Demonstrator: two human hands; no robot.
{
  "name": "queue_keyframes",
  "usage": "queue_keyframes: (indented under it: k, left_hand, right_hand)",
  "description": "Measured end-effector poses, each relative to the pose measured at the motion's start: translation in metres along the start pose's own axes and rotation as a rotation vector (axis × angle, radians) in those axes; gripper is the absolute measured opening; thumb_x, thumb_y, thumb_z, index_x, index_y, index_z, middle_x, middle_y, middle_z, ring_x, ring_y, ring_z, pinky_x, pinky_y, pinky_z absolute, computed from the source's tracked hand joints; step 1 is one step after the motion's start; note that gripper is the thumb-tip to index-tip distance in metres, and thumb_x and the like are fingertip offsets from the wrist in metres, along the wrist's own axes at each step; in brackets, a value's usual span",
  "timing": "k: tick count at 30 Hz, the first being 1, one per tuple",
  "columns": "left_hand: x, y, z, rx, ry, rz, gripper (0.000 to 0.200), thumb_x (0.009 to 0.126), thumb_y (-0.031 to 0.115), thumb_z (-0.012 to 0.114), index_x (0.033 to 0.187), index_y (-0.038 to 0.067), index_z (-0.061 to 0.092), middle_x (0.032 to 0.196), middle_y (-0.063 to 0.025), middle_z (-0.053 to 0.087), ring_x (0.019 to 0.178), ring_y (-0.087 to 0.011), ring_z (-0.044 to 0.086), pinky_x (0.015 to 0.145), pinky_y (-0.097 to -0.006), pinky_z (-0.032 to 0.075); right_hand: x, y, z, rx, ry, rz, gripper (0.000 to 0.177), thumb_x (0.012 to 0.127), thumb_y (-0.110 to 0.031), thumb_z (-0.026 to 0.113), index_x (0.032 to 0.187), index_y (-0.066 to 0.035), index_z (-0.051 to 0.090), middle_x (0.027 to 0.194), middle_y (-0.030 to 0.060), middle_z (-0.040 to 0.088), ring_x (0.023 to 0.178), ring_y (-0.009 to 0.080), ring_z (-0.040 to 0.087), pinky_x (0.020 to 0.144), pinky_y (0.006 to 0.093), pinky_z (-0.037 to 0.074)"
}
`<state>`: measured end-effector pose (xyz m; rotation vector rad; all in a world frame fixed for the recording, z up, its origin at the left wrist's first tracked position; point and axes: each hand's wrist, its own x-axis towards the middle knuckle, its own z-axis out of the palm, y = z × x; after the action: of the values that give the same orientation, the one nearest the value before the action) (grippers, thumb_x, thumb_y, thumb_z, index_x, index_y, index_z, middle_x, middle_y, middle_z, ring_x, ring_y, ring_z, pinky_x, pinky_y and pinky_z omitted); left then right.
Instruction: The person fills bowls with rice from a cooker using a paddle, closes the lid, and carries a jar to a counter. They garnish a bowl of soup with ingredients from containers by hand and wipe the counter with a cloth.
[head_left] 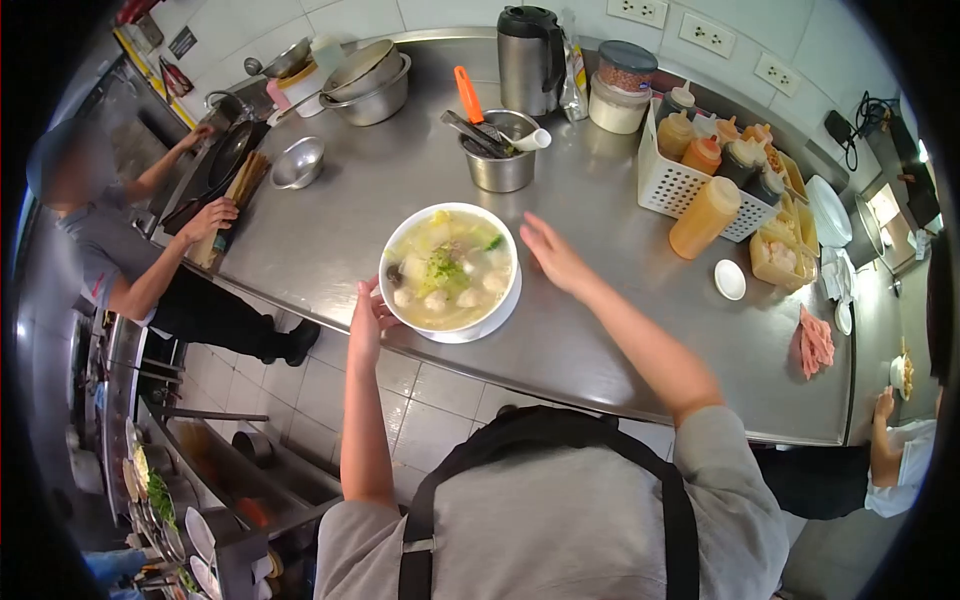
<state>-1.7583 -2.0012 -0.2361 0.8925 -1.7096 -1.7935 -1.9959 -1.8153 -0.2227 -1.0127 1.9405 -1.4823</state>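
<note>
A large white bowl [391, 242] of soup stands on a white plate [500, 318] near the counter's front edge. Pale dumplings, a dark mushroom piece, leafy greens and a chopped green topping show in the cloudy broth [450, 275]. At the bowl's lower left is my left hand [369, 312], thumb up and fingers apart; it seems to touch the side, though some fingertips are hidden. My right hand [555, 256] hovers to the right of the bowl, open with fingers stretched out, holding nothing and apart from the rim.
Behind the bowl stands a metal pot [500, 172] of utensils. A white basket [660, 180] of sauce bottles, a yellow squeeze bottle [705, 218], a small white dish [730, 280] and a pink cloth [815, 343] lie rightward. A co-worker [130, 240] stands left, another person [900, 460] right.
</note>
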Motion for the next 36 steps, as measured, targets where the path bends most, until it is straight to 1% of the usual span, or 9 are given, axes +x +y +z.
queue_keyframes:
  k: [1,4,6,9,13,20,22,29,36]
  left_hand:
    - [-0.004,0.006,0.005,-0.025,-0.005,-0.021,0.058,0.092,0.045,0.022,0.128,0.001,0.034,0.099,-0.0131,0.058,0.081,-0.0146,0.057,0.069,-0.0263,0.047]
    - [-0.008,0.008,0.005,-0.044,-0.054,-0.049,0.054,0.093,0.044,0.024,0.132,0.008,0.031,0.104,-0.0086,0.057,0.086,-0.0107,0.055,0.069,-0.0226,0.045]
    - [-0.010,0.013,0.010,0.073,-0.055,-0.024,0.051,0.093,0.040,0.021,0.132,0.009,0.029,0.111,-0.0107,0.052,0.086,-0.0147,0.056,0.070,-0.0269,0.048]
    - [-0.010,0.015,0.011,0.102,-0.070,-0.022,0.052,0.093,0.041,0.022,0.136,0.011,0.023,0.122,-0.0092,0.044,0.093,-0.0159,0.054,0.070,-0.0268,0.047]
    - [-0.006,0.008,0.011,0.080,-0.069,0.007,0.054,0.092,0.044,0.024,0.138,0.015,0.017,0.126,-0.0085,0.041,0.100,-0.0173,0.051,0.075,-0.0279,0.045]
    - [-0.011,0.011,0.027,0.105,-0.129,-0.024,0.055,0.092,0.045,0.022,0.138,0.015,0.017,0.127,-0.0097,0.040,0.105,-0.0193,0.049,0.079,-0.0314,0.045]
    - [-0.013,0.011,0.038,0.115,-0.153,-0.031,0.054,0.092,0.044,0.022,0.138,0.015,0.018,0.128,-0.0100,0.039,0.108,-0.0200,0.048,0.080,-0.0321,0.045]
    - [-0.033,0.019,0.096,0.146,-0.285,-0.009,0.055,0.092,0.043,0.024,0.138,0.012,0.018,0.132,-0.0115,0.035,0.110,-0.0215,0.046,0.081,-0.0345,0.045]
    - [-0.072,0.021,0.184,0.126,-0.446,-0.031,0.057,0.092,0.044,0.025,0.137,0.010,0.020,0.134,-0.0120,0.032,0.116,-0.0221,0.040,0.080,-0.0329,0.045]
  right_hand:
    - [-0.008,0.000,0.006,0.171,-0.061,0.139,0.055,0.088,-0.045,0.040,0.134,-0.015,0.030,0.138,0.0146,0.026,0.121,0.0248,0.034,0.091,0.0318,0.037]
    - [-0.017,-0.006,0.015,0.270,-0.159,0.221,0.059,0.089,-0.048,0.035,0.136,-0.014,0.024,0.138,0.0100,0.028,0.121,0.0221,0.035,0.090,0.0320,0.038]
    - [-0.016,-0.002,0.018,0.292,-0.175,0.215,0.059,0.089,-0.046,0.036,0.136,-0.014,0.023,0.138,0.0092,0.028,0.123,0.0215,0.033,0.093,0.0315,0.035]
    - [-0.014,0.006,0.020,0.302,-0.170,0.174,0.057,0.090,-0.043,0.036,0.137,-0.013,0.022,0.138,0.0085,0.028,0.125,0.0199,0.030,0.098,0.0299,0.029]
    - [-0.022,-0.009,0.020,0.362,-0.144,0.139,0.053,0.092,-0.037,0.035,0.136,-0.010,0.023,0.139,0.0078,0.028,0.127,0.0174,0.027,0.102,0.0268,0.021]
    - [-0.045,-0.006,0.008,0.385,-0.077,0.183,0.053,0.092,-0.035,0.036,0.135,-0.007,0.023,0.140,0.0071,0.025,0.128,0.0166,0.025,0.103,0.0270,0.020]
    - [-0.053,0.005,0.000,0.322,-0.024,0.152,0.051,0.092,-0.041,0.035,0.137,-0.019,0.024,0.112,-0.0021,0.049,0.086,0.0058,0.044,0.072,0.0212,0.039]
    - [-0.109,0.018,-0.046,0.373,0.122,0.207,0.052,0.092,-0.042,0.035,0.136,-0.018,0.025,0.111,-0.0018,0.049,0.090,0.0063,0.045,0.077,0.0225,0.039]
    - [-0.193,0.013,-0.118,0.387,0.292,0.234,0.051,0.092,-0.039,0.036,0.136,-0.013,0.027,0.127,0.0009,0.042,0.103,0.0090,0.043,0.083,0.0234,0.037]
